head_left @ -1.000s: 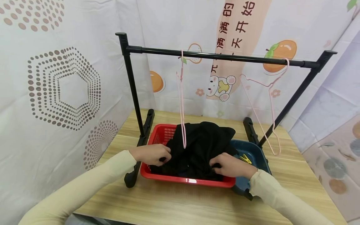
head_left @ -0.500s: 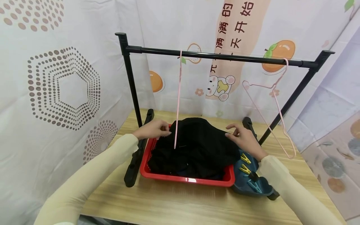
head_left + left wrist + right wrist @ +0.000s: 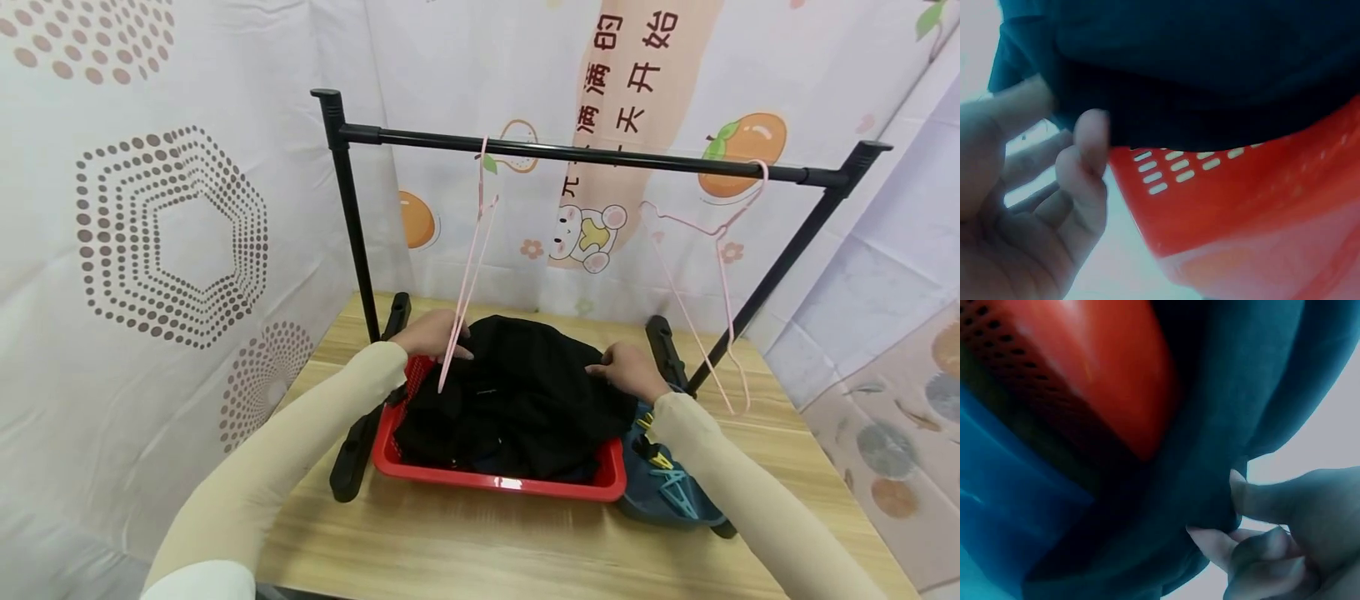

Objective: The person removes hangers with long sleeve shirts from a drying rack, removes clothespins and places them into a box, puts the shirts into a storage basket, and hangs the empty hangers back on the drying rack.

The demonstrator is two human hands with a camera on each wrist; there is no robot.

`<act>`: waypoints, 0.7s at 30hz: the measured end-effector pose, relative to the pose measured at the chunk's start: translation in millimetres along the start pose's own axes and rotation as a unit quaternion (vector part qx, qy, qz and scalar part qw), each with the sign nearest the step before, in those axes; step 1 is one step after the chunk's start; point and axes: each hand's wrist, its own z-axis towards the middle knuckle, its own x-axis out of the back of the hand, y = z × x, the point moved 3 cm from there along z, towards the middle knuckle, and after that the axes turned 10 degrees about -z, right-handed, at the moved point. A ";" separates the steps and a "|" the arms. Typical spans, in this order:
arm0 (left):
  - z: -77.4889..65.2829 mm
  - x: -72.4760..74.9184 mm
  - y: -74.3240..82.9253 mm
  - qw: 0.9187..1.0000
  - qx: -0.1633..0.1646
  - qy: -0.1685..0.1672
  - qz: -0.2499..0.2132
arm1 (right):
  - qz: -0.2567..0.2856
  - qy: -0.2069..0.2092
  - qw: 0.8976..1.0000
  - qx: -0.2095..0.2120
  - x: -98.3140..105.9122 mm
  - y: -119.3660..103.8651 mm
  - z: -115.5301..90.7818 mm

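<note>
A crumpled black garment [image 3: 525,392] fills the red basket [image 3: 504,483] and bulges over its back rim. At its back left edge my left hand [image 3: 433,335] pinches the cloth; in the left wrist view the fingertips [image 3: 1092,131] meet the dark hem, over the basket's slotted wall. On the other side my right hand [image 3: 630,369] pinches a fold between thumb and fingers, which shows in the right wrist view at the cloth's edge [image 3: 1210,506]. A pink hanger [image 3: 468,283] dangles from the rack in front of my left fingers.
The black rack [image 3: 585,153] stands over the basket. A second pink hanger [image 3: 723,292] hangs at its right end. To the basket's right, a blue tray [image 3: 652,500] holds yellow and light-blue clothespins [image 3: 675,492], partly under my right sleeve. A patterned curtain hangs behind.
Both hands have moved from the basket's front up to the garment's back edges, then inward onto the cloth. The garment is spread wider, and the left hanger has swung.
</note>
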 end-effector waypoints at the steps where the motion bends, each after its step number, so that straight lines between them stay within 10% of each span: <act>1: 0.7 -0.3 0.1 1.000 -0.015 0.011 0.024 | 0.003 0.008 1.000 0.000 1.0 0.2 0.3; 9: 2.8 -2.3 -0.6 0.991 -0.033 0.068 0.108 | 0.024 0.102 0.995 -0.004 13.1 4.3 -2.0; 21: 21.2 -6.3 -13.4 0.978 -0.010 0.050 0.202 | 0.255 0.165 0.953 0.014 46.9 -37.1 -15.0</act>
